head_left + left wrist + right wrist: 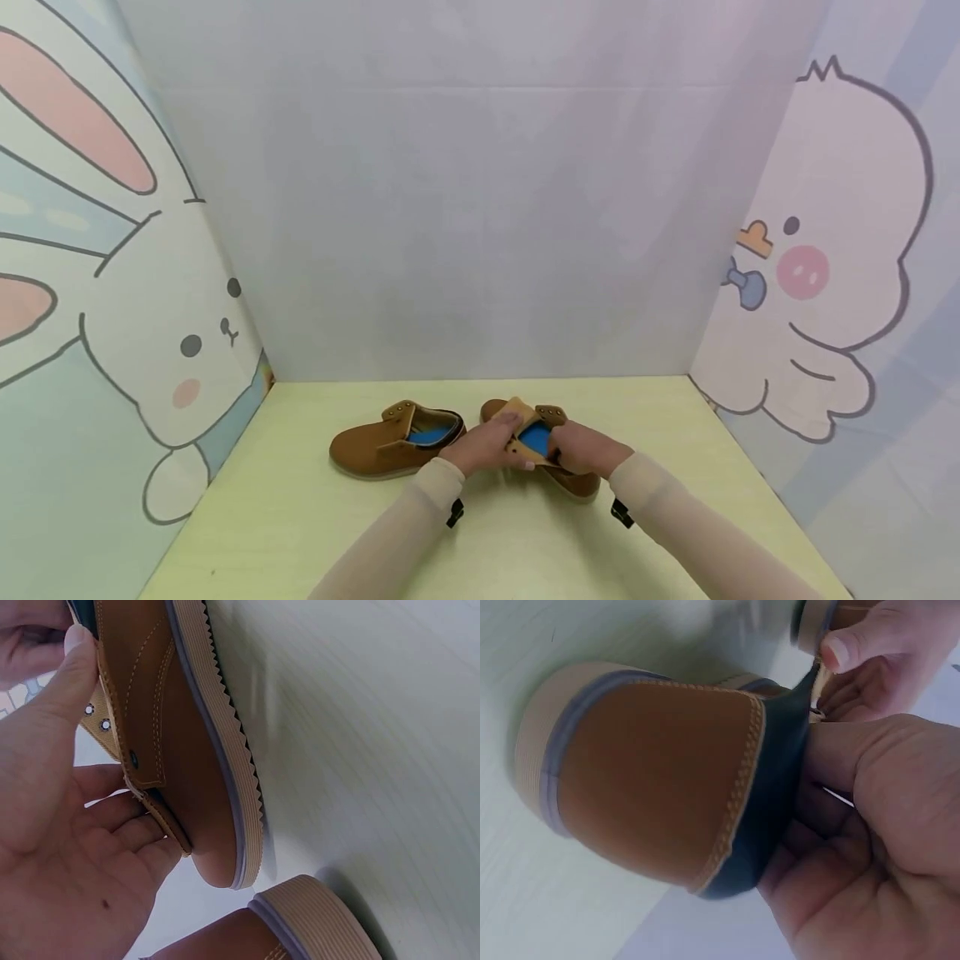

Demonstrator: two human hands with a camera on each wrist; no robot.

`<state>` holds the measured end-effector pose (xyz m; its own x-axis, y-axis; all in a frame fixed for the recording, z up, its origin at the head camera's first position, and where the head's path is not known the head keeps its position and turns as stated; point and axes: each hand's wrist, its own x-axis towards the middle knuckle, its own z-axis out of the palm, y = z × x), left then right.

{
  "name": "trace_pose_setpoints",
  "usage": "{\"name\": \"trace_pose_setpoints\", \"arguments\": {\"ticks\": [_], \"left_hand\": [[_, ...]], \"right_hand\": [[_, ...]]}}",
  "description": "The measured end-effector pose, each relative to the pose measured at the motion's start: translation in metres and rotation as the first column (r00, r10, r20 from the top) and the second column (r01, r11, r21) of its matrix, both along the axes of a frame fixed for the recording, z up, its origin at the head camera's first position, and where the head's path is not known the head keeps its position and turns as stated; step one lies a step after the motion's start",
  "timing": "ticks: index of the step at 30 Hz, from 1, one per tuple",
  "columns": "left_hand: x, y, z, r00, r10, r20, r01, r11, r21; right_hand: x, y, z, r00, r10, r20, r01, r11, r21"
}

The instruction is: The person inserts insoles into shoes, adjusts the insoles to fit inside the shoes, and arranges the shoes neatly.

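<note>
A brown lace-up shoe (582, 487) with a blue insole (536, 438) lies on the table at the centre right, its heel toward me. My left hand (483, 446) holds it at the opening. In the left wrist view, the thumb presses the edge of a side flap (139, 712), and the other fingers lie at the tan tongue. My right hand (587, 448) reaches into the opening near the dark-lined heel collar (776, 802). Its fingers bend inward; the shoe hides their tips and anything they may hold. The other brown shoe (369, 447) lies left of my left hand, toe pointing left.
Both shoes rest on a pale yellow-green table (547, 554). A grey-white curtain-like wall (480, 208) rises behind it. Panels with a cartoon rabbit (150, 350) and a cartoon chick (840, 208) close off the sides.
</note>
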<state>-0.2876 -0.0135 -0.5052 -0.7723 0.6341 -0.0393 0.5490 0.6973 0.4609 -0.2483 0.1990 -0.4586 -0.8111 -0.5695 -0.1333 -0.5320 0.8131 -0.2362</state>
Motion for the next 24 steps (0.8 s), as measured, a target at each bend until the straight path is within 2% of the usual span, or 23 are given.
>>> {"name": "trace_pose_setpoints", "arguments": {"ticks": [7,12,18,24], "left_hand": [[0.0,0.0,0.0,1.0,-0.01,0.004,0.01,1.0,-0.005],[0.001,-0.001,-0.002,1.0,-0.01,0.003,0.01,1.0,0.0],[0.001,-0.003,0.001,1.0,-0.007,0.01,0.007,1.0,0.007],[0.003,0.0,0.0,1.0,-0.013,0.013,0.013,1.0,-0.013]], "right_hand": [[0.002,0.002,0.003,0.996,-0.052,0.071,0.05,0.998,0.026],[0.002,0.0,0.0,0.996,-0.07,0.06,0.064,0.994,0.092],[0.005,-0.008,0.006,0.996,-0.087,0.011,0.083,0.971,0.224],[0.009,-0.014,0.01,0.986,-0.158,0.044,0.135,0.936,0.325]]}}
